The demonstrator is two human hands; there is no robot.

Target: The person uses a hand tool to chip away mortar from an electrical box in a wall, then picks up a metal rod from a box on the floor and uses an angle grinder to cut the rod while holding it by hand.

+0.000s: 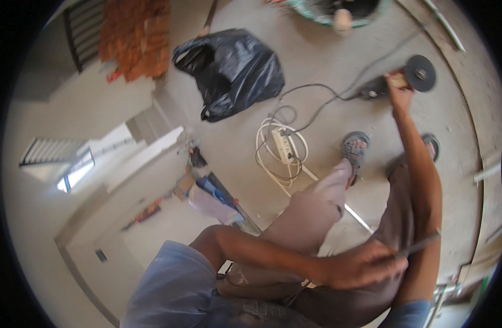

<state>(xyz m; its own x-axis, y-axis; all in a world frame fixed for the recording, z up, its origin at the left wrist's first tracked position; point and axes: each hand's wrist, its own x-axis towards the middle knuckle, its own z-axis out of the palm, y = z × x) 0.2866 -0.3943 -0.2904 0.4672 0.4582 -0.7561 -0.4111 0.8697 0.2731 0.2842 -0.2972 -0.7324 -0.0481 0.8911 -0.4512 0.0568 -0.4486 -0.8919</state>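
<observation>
My right hand (pixel 399 94), its arm stretched far forward, grips an angle grinder (pixel 374 89) just above the floor. The grinder's dark round disc (pixel 420 73) faces up on the right side of the hand. A black cord runs from its rear end towards a white power strip (pixel 284 146). Close to my lap, my left hand (pixel 365 266) is closed around a thin, dark, flat strip (pixel 419 244). The strip sticks out to the right, across my right forearm in this view. What it is exactly, I cannot make out.
A black plastic bag (pixel 242 76) lies ahead on the concrete floor. Beyond it stand stacked red bricks (pixel 136 41) and a green-rimmed basin (pixel 365 23). White cable loops around the power strip. My sandalled foot (pixel 356 150) is beside it. Assorted items (pixel 212 197) lie left.
</observation>
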